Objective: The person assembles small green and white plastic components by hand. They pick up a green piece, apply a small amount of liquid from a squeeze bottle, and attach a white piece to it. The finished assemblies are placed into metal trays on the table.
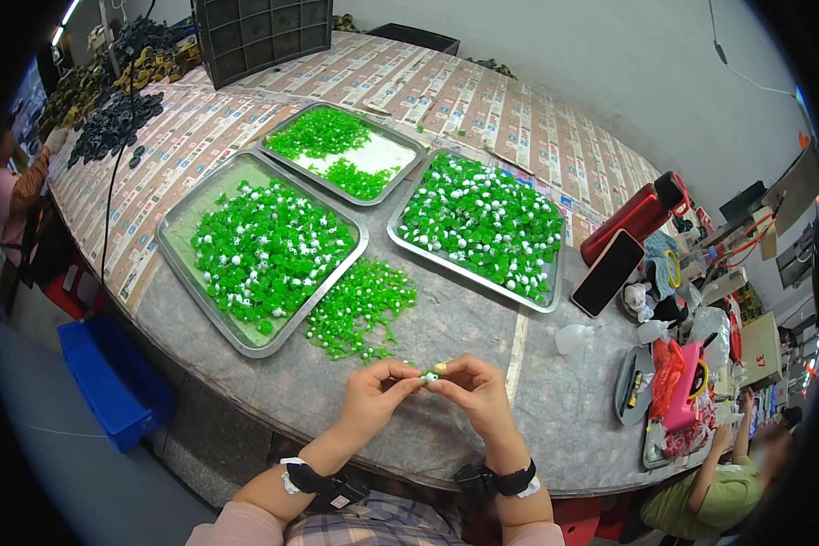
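Note:
My left hand (pixel 379 393) and my right hand (pixel 470 389) meet over the near edge of the table, both closed. Between their fingertips they pinch a small green-and-white plastic piece (pixel 430 377). Just beyond my left hand lies a loose pile of small green pieces (pixel 359 309). A metal tray (pixel 246 341) at the left and another metal tray (pixel 482 289) at the right hold heaps of green pieces with white balls. Behind them, a third tray (pixel 387 189) carries small bright green pieces.
A black phone (pixel 608 273) leans by a red bottle (pixel 632 218) at the right. Small clear bottles (pixel 573 339), a grey dish (pixel 634 387) and a pink container (pixel 684 391) stand nearby. A black crate (pixel 264 41) is at the back, a blue bin (pixel 116 382) on the floor. People sit at both sides.

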Demonstrator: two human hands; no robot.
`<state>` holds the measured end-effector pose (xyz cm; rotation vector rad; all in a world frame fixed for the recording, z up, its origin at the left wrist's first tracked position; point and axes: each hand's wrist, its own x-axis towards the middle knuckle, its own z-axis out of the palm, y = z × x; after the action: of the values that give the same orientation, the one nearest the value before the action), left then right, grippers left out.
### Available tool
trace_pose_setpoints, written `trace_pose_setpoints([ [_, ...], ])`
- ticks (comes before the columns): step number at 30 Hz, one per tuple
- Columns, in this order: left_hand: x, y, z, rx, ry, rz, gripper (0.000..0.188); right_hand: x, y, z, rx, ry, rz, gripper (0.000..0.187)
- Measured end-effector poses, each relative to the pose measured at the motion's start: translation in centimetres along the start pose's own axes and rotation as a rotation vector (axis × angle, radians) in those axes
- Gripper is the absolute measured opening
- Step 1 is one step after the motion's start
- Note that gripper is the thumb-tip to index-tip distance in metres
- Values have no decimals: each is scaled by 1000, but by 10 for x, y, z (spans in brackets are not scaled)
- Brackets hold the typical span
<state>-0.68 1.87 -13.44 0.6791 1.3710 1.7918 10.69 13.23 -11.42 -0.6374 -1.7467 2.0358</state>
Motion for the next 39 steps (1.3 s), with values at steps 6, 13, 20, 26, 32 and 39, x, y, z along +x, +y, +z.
trace_pose_setpoints([
  [6,-2,23,-5,515,-86,294,9,-3,-10,-1,120,-77,145,20],
  [13,3,37,-9,622,-280,324,10,-9,-9,-6,84,-187,71,19],
  [20,-2,42,-6,686,-285,401,8,-9,-7,-10,163,-211,127,17],
  [26,3,53,-6,615,-259,375,10,-3,-24,-8,163,-189,70,23],
  [32,36,98,-53,543,259,247,17,54,-52,-48,-753,218,-314,28],
  [39,36,88,-83,787,422,528,21,102,-18,-51,-1460,255,-385,22],
])
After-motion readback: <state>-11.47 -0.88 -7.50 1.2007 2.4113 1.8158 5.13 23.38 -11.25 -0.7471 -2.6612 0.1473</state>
